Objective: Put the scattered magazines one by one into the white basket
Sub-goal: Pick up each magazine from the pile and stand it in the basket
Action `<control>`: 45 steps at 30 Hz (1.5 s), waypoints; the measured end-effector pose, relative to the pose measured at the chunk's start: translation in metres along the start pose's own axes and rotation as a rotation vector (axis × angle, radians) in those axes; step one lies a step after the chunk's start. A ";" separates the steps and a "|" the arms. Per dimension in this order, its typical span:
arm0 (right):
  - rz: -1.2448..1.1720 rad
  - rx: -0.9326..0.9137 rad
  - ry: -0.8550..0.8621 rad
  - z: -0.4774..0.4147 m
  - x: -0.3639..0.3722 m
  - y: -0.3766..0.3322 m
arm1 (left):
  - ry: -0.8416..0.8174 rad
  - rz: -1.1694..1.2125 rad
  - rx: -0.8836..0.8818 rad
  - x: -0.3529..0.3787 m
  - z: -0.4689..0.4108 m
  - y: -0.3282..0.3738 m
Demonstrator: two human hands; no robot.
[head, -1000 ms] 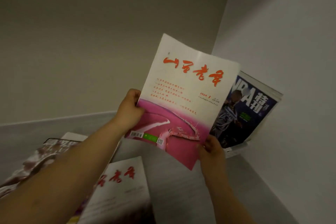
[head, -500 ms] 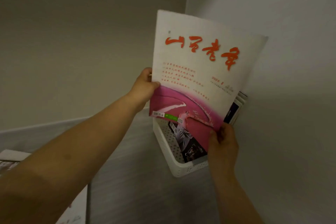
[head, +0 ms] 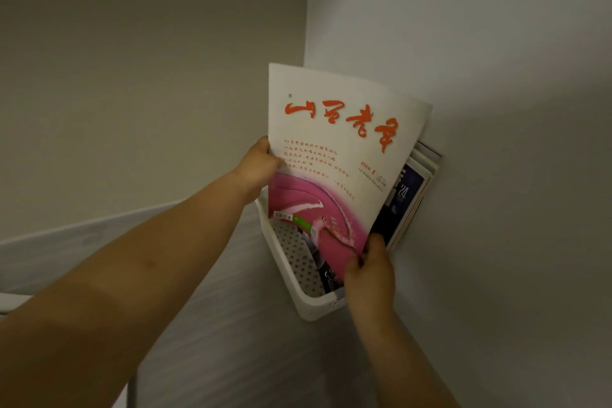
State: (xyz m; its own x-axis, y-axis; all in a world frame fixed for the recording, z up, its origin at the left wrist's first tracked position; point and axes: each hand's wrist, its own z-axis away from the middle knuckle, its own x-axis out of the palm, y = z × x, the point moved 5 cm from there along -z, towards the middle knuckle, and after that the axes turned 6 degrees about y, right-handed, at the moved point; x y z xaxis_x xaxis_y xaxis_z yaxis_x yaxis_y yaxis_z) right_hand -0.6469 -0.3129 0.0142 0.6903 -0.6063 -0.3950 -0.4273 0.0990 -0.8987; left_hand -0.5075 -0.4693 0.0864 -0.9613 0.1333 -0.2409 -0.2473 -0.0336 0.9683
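Over white basket [head: 299,291]: L hand [head: 256,170] + R hand [head: 371,275] fingers gripping pink mag [head: 334,169].

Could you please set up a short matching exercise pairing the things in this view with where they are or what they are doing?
Things:
1. left hand
2. right hand
3. white basket
4. dark-covered magazine

Places or states:
A. stands against the right wall, behind the held magazine
B. grips the lower corner of the pink and white magazine
C. holds that magazine's left edge
D. sits in the corner, perforated floor showing

Pairs: 1-C, 2-B, 3-D, 4-A
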 end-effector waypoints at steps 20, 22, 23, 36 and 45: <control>-0.034 -0.038 0.187 0.004 -0.007 0.008 | -0.109 0.010 -0.006 0.038 -0.010 -0.024; -0.030 -0.066 0.202 -0.001 -0.009 0.002 | -0.118 0.034 -0.012 0.040 -0.013 -0.022; -0.022 -0.081 0.201 -0.003 -0.009 0.001 | -0.126 0.034 -0.019 0.041 -0.014 -0.021; -0.188 0.028 0.221 0.022 -0.025 0.027 | -0.259 -0.088 -0.005 0.059 0.006 -0.035; -0.232 0.020 0.220 0.034 -0.045 0.008 | -0.033 -0.142 0.154 -0.001 0.047 -0.021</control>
State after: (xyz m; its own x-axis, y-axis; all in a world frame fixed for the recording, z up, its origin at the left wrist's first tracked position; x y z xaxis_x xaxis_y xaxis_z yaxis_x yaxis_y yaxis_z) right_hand -0.6613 -0.2582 0.0181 0.6245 -0.7701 -0.1304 -0.2600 -0.0476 -0.9644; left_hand -0.4952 -0.4223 0.0693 -0.9130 0.1579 -0.3762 -0.3566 0.1391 0.9238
